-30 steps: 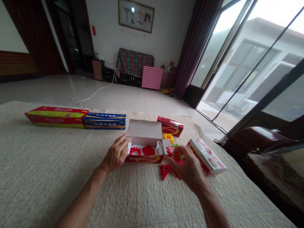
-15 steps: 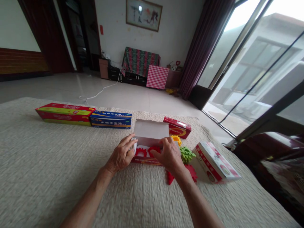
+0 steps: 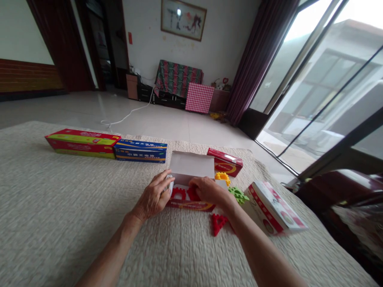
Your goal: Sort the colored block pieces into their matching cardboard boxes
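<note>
An open red cardboard box [image 3: 191, 205] with a raised grey-white lid sits in front of me. Inside lie red interlocking toy pieces, one with a round hole [image 3: 178, 193] and another [image 3: 193, 194] farther right. My left hand [image 3: 153, 194] is closed on the box's left end, where a whitish edge shows by the fingers. My right hand [image 3: 208, 189] reaches in from the right with bent fingers closed on the right-hand red piece; its fingertips are partly hidden. Beside the box are a yellow piece [image 3: 223, 178], a green piece [image 3: 238, 195] and a red triangular piece [image 3: 219, 224].
On the quilted cover [image 3: 74, 199] stand a red-and-green box [image 3: 83, 143], a blue box [image 3: 140, 151], a dark red box [image 3: 225, 162] and a white-and-red box [image 3: 275, 207]. Behind, a white cord [image 3: 128, 111] crosses the tiled floor.
My right hand has shifted slightly left and deeper into the box, its fingers now over the right-hand red piece. My left hand stays at the box's left end.
</note>
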A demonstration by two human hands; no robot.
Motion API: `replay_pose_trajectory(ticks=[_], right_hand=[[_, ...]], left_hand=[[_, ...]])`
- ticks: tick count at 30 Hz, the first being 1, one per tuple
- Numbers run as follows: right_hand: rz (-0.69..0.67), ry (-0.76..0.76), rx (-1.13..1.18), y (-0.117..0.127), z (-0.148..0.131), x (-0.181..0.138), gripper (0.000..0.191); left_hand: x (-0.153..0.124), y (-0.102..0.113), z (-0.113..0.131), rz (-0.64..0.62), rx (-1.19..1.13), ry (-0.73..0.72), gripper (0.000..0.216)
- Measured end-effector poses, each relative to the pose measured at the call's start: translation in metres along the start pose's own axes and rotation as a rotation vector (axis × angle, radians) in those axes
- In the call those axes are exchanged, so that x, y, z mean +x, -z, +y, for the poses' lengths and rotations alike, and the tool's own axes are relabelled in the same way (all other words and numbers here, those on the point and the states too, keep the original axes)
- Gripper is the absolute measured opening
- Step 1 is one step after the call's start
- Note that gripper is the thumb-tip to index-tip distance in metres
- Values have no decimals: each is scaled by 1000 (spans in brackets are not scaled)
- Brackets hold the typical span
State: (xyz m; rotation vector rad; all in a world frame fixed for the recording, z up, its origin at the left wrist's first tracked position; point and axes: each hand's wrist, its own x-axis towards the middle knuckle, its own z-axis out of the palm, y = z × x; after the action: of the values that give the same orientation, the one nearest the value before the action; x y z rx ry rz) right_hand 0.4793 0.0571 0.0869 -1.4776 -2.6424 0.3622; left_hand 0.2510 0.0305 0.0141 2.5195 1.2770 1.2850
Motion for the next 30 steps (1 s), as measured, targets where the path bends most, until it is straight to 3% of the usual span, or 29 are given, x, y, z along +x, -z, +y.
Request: replay_pose_trajectory(ticks=[7, 16, 25, 30], right_hand=[[-76, 78, -181, -5, 3, 10, 32], [-71, 141, -161, -8, 4, 12, 35], [-81, 81, -197, -11, 5, 12, 28], [-36, 41, -158, 3, -3, 3, 22]], left_hand=[[0, 0, 1, -6, -18, 12, 39], [0, -1, 0, 1, -12, 12, 40], [0, 0, -1, -5, -7, 0, 39], [1, 0, 0, -7, -2, 1, 38]])
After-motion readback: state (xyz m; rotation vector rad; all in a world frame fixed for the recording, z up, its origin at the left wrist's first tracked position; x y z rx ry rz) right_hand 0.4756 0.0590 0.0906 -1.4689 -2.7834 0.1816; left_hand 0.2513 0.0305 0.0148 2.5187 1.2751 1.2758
